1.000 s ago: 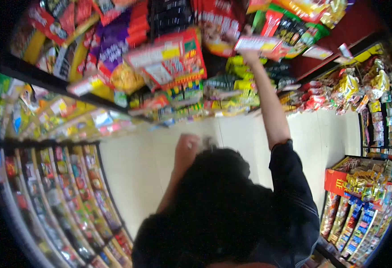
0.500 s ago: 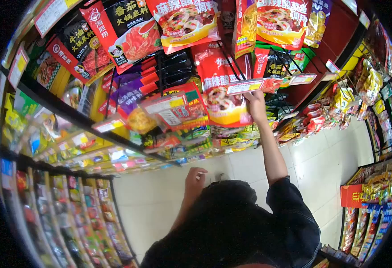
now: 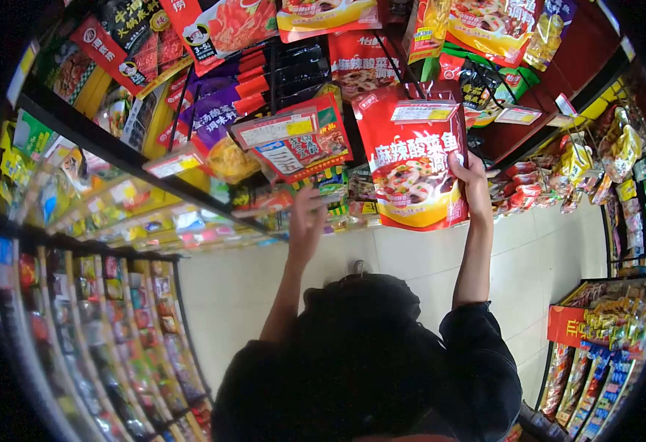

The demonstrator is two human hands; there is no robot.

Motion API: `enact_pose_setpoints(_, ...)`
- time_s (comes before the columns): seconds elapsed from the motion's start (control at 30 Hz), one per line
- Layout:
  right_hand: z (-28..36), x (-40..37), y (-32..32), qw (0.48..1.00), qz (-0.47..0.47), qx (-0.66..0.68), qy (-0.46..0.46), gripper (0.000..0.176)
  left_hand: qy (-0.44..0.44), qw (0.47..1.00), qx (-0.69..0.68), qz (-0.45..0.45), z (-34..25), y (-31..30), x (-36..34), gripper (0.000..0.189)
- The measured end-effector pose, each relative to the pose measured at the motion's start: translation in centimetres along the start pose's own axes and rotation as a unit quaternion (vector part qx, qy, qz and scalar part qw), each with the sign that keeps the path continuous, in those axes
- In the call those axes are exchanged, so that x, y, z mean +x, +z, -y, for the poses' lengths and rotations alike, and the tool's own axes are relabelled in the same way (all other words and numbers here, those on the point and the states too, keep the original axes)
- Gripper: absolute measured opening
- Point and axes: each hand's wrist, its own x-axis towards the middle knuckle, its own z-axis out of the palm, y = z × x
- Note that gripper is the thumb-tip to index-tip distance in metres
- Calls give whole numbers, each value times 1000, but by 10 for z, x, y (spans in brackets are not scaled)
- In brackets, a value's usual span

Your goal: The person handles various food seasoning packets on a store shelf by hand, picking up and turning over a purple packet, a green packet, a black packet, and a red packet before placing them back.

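My right hand (image 3: 471,180) grips the right edge of a red seasoning pouch (image 3: 411,166) with a bowl of fish pictured on it. The pouch is upright at the front of the hooks, and a price tag (image 3: 424,111) overlaps its upper part. My left hand (image 3: 308,210) is raised below a smaller red and green packet (image 3: 304,147), blurred, with its fingers apart and nothing visible in it. Whether it touches the packet cannot be told.
Hanging purple pouches (image 3: 216,121) and black packets are at the left of the rack. Another shelf (image 3: 109,317) runs down the left side. A red display box (image 3: 564,325) stands at the lower right, above the tiled floor (image 3: 404,258).
The red pouch has come forward and slightly right with my right hand, which now holds its side edge. My left hand has risen toward the rack. The view has shifted.
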Motion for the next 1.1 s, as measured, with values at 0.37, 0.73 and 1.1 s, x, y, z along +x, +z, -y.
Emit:
enact_pose_setpoints(0.37,-74,-73,-32,997,17,-65,38,31,6,997,-76,30,-43,-2,29,53)
enact_pose_setpoints(0.73,-72,-40,90,956,198,-180,-118,39,2,999,-22,-42,-134,-35,40,28)
enact_pose_setpoints(1.1,-80,6,146,963,187,-124,-149,39,81,989,-72,-96,-138,-80,108,26)
